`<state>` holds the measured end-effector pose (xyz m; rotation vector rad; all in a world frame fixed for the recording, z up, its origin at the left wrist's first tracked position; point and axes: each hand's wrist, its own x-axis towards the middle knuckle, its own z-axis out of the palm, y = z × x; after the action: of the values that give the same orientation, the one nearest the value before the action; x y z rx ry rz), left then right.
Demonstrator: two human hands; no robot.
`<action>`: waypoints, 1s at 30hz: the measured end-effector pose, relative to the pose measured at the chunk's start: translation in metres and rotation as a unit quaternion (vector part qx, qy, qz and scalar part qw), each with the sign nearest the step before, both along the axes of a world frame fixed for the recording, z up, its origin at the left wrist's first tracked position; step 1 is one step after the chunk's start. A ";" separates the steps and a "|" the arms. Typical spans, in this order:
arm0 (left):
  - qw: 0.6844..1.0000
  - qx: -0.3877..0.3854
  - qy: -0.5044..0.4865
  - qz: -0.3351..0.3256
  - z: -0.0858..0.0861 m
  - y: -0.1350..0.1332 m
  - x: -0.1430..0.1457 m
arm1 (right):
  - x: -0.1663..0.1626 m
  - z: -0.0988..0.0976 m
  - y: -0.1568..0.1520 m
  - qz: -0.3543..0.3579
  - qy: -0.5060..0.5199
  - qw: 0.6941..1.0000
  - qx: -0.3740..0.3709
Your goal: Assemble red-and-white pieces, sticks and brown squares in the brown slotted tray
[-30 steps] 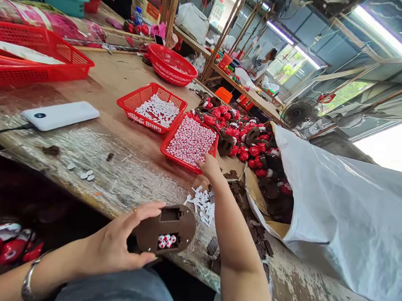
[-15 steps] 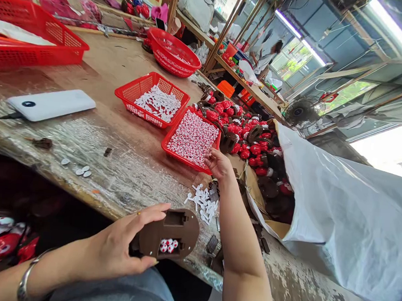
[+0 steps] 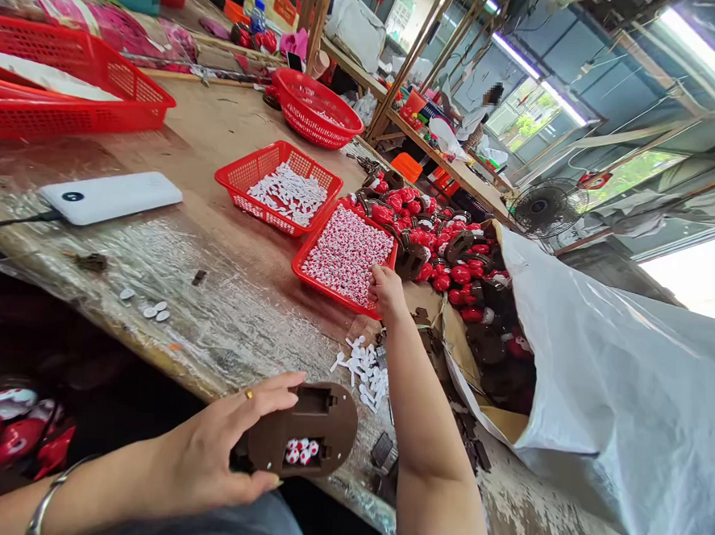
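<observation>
My left hand [image 3: 225,445] is wrapped round a brown oval plastic toy base [image 3: 341,428] at the table's edge. Two rectangular recesses show in the base; several small white-and-red balls [image 3: 302,451] lie in the lower one, while the upper one holds nothing visible. At the right corner of a red basket [image 3: 332,292] full of the same balls, my right hand [image 3: 387,292] has its fingers closed together. What they hold, if anything, is hidden. Small white spoon-shaped pieces [image 3: 367,369] lie loose beside my right forearm.
Behind is another red basket [image 3: 235,186] of white pieces. A white power bank [image 3: 113,196] with a cable rests at left. Red-and-brown toys [image 3: 448,261] spill from a large white sack [image 3: 617,380] at right. A round red basket [image 3: 318,116] stands farther back; a person works in the distance.
My right hand's fingers, apart half a second ago, have closed at the basket's corner. The left hand still holds the toy base. The view has shifted slightly.
</observation>
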<state>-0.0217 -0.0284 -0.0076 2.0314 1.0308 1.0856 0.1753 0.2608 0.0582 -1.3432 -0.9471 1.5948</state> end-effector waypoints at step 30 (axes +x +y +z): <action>0.992 -0.107 -0.046 0.043 0.005 0.005 0.001 | 0.051 0.023 -0.203 0.256 -0.306 0.783 0.478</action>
<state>-0.0202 -0.0234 -0.0026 1.7657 1.1433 1.0529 0.2262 0.0578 0.0811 -0.8451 -2.2840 0.6854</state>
